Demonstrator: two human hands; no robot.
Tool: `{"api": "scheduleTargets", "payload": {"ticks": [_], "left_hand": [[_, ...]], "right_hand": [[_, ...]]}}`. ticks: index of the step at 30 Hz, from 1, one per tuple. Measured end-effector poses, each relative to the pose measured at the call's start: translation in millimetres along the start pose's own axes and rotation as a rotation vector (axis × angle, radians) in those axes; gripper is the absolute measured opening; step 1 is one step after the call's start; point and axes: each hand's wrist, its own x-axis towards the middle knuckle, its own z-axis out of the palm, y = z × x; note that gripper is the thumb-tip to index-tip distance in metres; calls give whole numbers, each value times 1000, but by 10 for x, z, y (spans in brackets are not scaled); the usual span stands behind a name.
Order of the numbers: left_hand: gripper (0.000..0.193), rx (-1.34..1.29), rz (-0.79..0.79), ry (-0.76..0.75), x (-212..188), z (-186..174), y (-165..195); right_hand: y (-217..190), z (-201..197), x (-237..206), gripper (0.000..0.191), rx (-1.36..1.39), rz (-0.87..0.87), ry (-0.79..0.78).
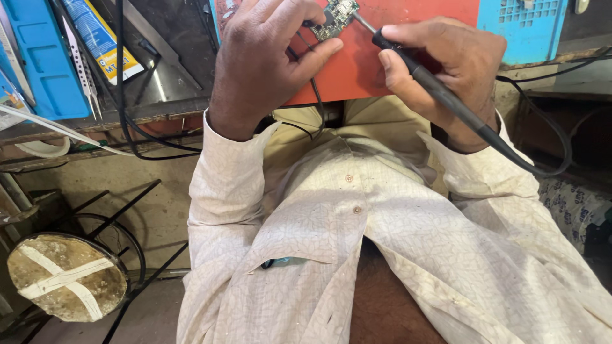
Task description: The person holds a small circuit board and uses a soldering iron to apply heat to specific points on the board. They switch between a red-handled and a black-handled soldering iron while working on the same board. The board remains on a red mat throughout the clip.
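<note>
A cluttered workbench ran across the top, with a red mat at its edge. On the mat lay one small green circuit board. The left hand had its fingers curled down over the board, pinning it. The right hand was closed round one black soldering iron, whose tip touched the board's edge; its cable looped away to the right. Soldering looked to be mid-way; how many joints were finished could not be told. Left of the mat lay one pair of tweezers, one tube and a blue tray. One round stool stood below.
</note>
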Motion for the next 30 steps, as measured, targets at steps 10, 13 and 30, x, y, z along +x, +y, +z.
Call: {"api": "scheduleTargets", "payload": {"ticks": [10,13,30], "left_hand": [[28,9,-5,1,26,-40,32],[28,2,2,-5,26,-48,35],[30,17,-5,3,29,-35,44]], "right_hand": [[86,53,-42,18,6,-44,9],[93,51,-32,19,36,-56,-3],[94,75,-15,20,17,-64,7]]}}
